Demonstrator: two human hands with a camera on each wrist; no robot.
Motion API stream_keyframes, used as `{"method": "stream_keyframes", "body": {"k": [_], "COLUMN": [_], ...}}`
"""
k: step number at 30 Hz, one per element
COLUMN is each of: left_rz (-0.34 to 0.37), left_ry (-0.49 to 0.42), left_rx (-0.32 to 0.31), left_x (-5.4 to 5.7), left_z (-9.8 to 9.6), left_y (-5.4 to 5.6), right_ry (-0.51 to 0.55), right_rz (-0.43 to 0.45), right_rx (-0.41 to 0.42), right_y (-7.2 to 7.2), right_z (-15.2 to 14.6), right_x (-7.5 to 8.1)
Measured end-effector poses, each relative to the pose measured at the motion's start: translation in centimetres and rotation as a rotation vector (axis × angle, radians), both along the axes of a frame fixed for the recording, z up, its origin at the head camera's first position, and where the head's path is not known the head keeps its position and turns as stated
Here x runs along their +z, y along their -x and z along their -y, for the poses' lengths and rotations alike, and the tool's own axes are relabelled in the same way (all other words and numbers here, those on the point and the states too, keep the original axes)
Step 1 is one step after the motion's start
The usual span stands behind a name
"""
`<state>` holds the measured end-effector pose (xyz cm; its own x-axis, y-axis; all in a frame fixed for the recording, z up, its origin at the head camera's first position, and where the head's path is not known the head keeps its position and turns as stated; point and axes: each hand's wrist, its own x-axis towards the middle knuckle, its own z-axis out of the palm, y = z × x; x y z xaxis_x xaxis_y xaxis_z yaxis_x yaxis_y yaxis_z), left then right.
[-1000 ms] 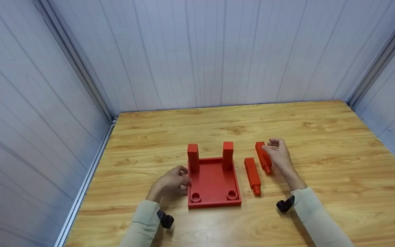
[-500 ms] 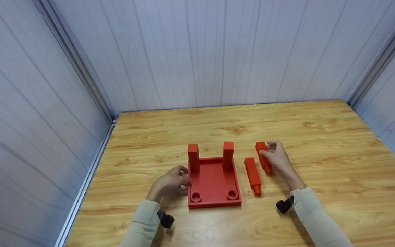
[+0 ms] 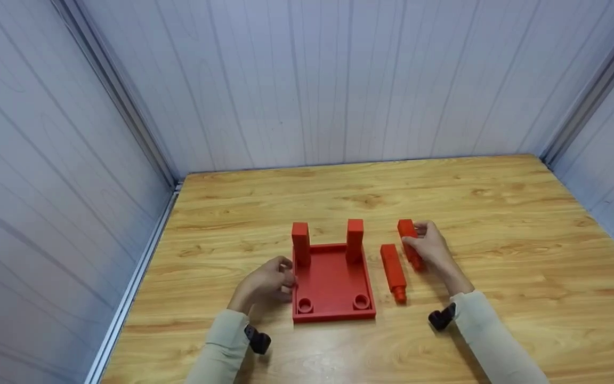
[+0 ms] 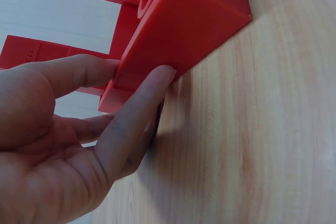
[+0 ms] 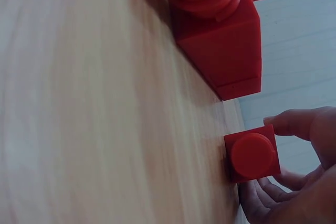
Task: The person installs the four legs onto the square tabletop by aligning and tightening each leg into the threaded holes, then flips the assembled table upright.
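Note:
A red plastic toy table (image 3: pixel 331 285) lies upside down, its rimmed underside facing up. Two square legs (image 3: pixel 354 242) stand upright in its far corners; round sockets (image 3: pixel 305 305) show in the near ones. My left hand (image 3: pixel 269 280) holds the left edge, with the thumb (image 4: pixel 89 71) at the rim and a finger (image 4: pixel 139 111) against the side wall. To the right, my right hand (image 3: pixel 430 246) pinches the farther loose table leg (image 5: pixel 253 156) between thumb and fingers; the leg lies along the tabletop. Nearer the toy table lies another loose leg (image 3: pixel 393 272), its threaded end toward me.
The wooden table (image 3: pixel 499 224) extends on both sides of the parts. Pale panel walls (image 3: pixel 317 80) close it off at the back and sides, with a metal rail (image 3: pixel 126 298) along the left edge. Each wrist wears a small black camera (image 3: pixel 257 340).
My right hand has moved a little down and left onto the farther loose leg, and its thumb and fingers have closed on it. The left hand stays on the toy table's edge.

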<state>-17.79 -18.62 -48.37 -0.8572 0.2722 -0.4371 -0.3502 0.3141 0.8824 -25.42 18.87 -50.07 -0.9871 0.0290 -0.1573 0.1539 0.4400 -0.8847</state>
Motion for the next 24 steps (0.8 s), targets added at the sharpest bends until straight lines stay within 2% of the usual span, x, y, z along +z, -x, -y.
{"method": "stream_keyframes", "body": {"k": [11, 16, 20, 24], "left_rz": [-0.005, -0.009, -0.006, 0.002], "left_ry": [0.011, 0.017, 0.023, 0.007], "left_rx": [0.005, 0.002, -0.002, -0.001], "left_x": [-0.03, -0.04, 0.05, 0.01], "left_z": [0.08, 0.14, 0.09, -0.03], "left_y": [0.0, -0.01, -0.09, 0.0], "right_ry": [-0.033, 0.005, 0.076, 0.092], "right_rz": [0.025, 0.046, 0.059, 0.047], "right_rx": [0.005, 0.004, -0.016, -0.031], "right_y": [0.12, 0.2, 0.26, 0.26], "right_z": [-0.3, -0.68, -0.79, -0.91], "right_x": [0.26, 0.32, 0.29, 0.31]}}
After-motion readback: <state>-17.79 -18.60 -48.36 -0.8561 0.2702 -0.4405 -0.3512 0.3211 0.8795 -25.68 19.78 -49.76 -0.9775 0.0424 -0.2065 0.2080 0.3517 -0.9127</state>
